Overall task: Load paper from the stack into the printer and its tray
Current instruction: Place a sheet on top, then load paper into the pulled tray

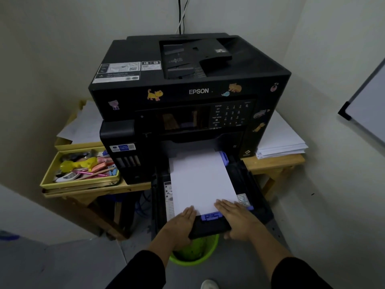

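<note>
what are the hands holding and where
The left hand and right hand hold the paper tray by its front end, straight fingers flat on the paper.

The black printer point(187, 90) sat with its tray point(245, 182) pulled out in front, white paper point(200, 180) lying flat inside. The stack point(281, 138) lay just right of the printer.

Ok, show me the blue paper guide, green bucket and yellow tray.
Blue plastic paper guide point(210, 216): head view, top face.
Round green bucket point(193, 261): head view, front rim.
Yellow pen tray point(79, 182): head view, front wall.
</note>
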A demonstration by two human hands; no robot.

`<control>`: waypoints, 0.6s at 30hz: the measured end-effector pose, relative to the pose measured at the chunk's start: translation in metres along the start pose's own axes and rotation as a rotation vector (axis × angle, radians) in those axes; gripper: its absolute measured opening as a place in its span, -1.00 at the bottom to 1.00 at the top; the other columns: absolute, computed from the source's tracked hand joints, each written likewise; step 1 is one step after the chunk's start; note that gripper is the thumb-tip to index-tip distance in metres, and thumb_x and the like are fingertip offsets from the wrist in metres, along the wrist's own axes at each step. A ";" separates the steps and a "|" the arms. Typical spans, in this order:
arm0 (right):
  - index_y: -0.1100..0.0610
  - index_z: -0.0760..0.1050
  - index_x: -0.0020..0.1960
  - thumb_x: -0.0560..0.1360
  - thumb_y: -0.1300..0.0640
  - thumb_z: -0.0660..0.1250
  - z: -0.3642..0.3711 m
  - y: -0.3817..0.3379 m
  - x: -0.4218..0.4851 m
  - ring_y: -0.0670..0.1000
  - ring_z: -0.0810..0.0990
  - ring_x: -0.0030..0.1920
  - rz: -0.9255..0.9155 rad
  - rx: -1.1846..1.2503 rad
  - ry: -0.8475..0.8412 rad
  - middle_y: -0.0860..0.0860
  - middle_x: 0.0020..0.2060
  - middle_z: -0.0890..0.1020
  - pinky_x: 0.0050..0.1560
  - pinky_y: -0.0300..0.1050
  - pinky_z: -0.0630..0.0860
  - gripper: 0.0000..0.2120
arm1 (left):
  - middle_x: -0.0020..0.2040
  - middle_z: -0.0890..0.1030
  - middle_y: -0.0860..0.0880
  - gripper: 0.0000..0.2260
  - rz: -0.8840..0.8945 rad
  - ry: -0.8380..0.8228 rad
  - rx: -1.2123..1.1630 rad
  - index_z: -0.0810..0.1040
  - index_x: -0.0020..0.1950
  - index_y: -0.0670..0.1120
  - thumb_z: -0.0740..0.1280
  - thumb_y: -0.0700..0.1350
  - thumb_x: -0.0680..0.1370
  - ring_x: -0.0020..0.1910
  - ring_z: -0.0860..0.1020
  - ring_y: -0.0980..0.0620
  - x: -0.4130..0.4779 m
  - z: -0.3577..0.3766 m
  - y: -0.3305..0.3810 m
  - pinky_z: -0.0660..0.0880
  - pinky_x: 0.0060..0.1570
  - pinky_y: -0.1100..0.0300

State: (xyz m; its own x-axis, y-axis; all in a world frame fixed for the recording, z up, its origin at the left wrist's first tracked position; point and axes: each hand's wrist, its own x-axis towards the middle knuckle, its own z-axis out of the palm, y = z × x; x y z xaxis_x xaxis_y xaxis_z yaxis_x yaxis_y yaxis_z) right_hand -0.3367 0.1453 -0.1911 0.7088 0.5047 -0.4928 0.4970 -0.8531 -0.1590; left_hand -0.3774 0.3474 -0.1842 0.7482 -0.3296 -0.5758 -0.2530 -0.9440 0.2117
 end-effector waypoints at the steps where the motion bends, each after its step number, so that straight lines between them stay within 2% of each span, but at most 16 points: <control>1: 0.09 -0.18 0.57 0.47 0.00 0.34 0.000 0.000 0.000 -0.04 -0.12 0.57 0.000 -0.010 -0.010 -0.03 0.57 -0.11 0.56 -0.04 -0.12 -0.10 | 0.58 -0.18 -0.11 -0.22 0.001 -0.009 -0.005 -0.19 0.57 -0.18 0.28 -0.08 0.56 0.58 -0.10 -0.02 0.001 0.000 -0.001 0.00 0.53 0.15; 3: 0.11 -0.18 0.57 0.49 0.02 0.32 0.001 0.000 0.001 -0.03 -0.12 0.57 -0.004 -0.026 -0.024 -0.01 0.57 -0.12 0.56 -0.04 -0.11 -0.13 | 0.58 -0.19 -0.11 -0.23 0.008 -0.022 -0.008 -0.17 0.57 -0.16 0.28 -0.09 0.55 0.58 -0.09 -0.02 0.004 -0.001 -0.002 0.07 0.52 0.12; 11: 0.14 -0.18 0.57 0.51 0.13 0.28 -0.004 0.003 0.005 0.00 -0.13 0.57 -0.018 -0.059 -0.056 0.02 0.57 -0.12 0.55 0.00 -0.10 -0.18 | 0.58 -0.19 -0.13 -0.23 0.018 -0.044 0.003 -0.15 0.58 -0.17 0.28 -0.11 0.54 0.58 -0.06 -0.07 0.009 -0.008 -0.005 0.10 0.52 0.09; 18: 0.17 -0.16 0.57 0.52 0.10 0.25 -0.012 0.003 0.013 0.01 -0.14 0.57 -0.013 -0.098 -0.056 0.05 0.57 -0.10 0.55 0.07 -0.16 -0.21 | 0.58 -0.18 -0.14 -0.25 -0.001 -0.049 0.007 -0.15 0.58 -0.19 0.27 -0.15 0.54 0.58 -0.07 -0.07 0.014 -0.020 -0.008 0.09 0.51 0.09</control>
State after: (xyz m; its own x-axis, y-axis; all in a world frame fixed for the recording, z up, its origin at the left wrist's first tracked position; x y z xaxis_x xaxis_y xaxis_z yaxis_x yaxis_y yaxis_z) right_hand -0.3198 0.1512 -0.1877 0.6741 0.5054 -0.5387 0.5548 -0.8279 -0.0825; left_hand -0.3526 0.3503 -0.1779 0.7177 -0.3286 -0.6140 -0.2568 -0.9444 0.2053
